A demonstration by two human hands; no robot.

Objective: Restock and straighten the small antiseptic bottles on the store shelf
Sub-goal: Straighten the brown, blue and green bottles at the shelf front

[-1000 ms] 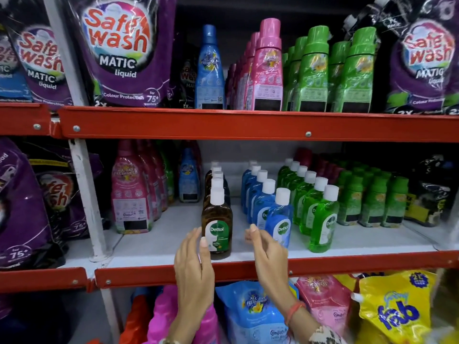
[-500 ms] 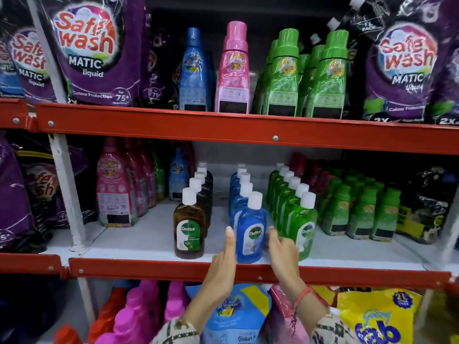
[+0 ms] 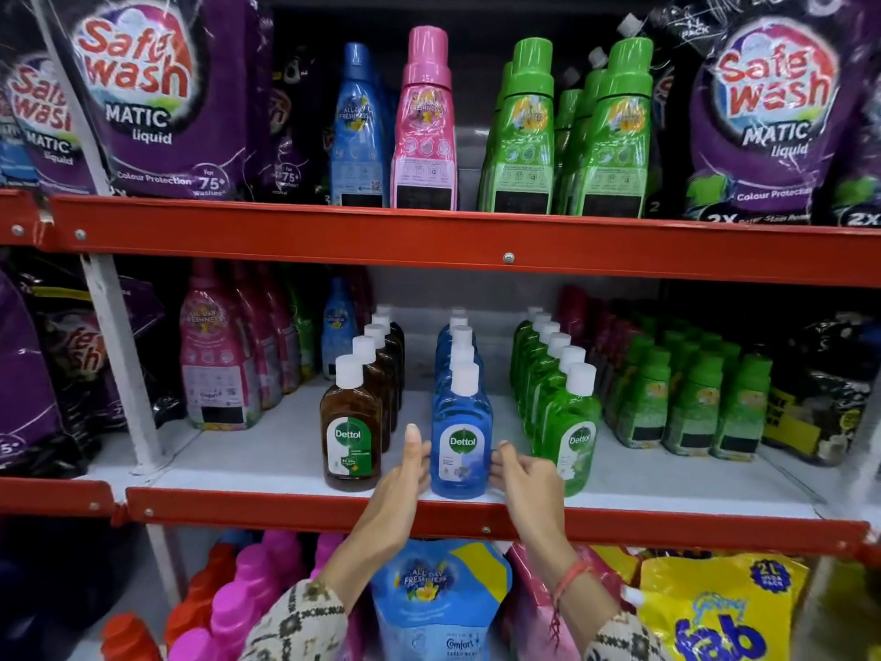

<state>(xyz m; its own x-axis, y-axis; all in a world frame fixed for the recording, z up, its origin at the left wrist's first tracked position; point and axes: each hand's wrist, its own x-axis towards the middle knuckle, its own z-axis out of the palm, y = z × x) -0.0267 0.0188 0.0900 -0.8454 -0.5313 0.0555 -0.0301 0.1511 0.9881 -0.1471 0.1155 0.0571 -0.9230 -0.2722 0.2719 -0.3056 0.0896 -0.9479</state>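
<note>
Shelf [image 3: 267,450] rows run toward twelve o'clock; left hand [image 3: 405,474] and right hand [image 3: 529,474] clasp the front blue bottle [image 3: 460,446], likely squaring it.

Behind the front blue bottle [image 3: 460,441] its row shows only caps and shoulders; the brown row [image 3: 381,355] and green row [image 3: 548,355] hide the same way. The left hand [image 3: 405,474] and right hand [image 3: 522,474] cover the front bottle's lower sides. Small print on its label is unreadable. The yellow pouch [image 3: 715,613] is cut off at the bottom edge.
</note>
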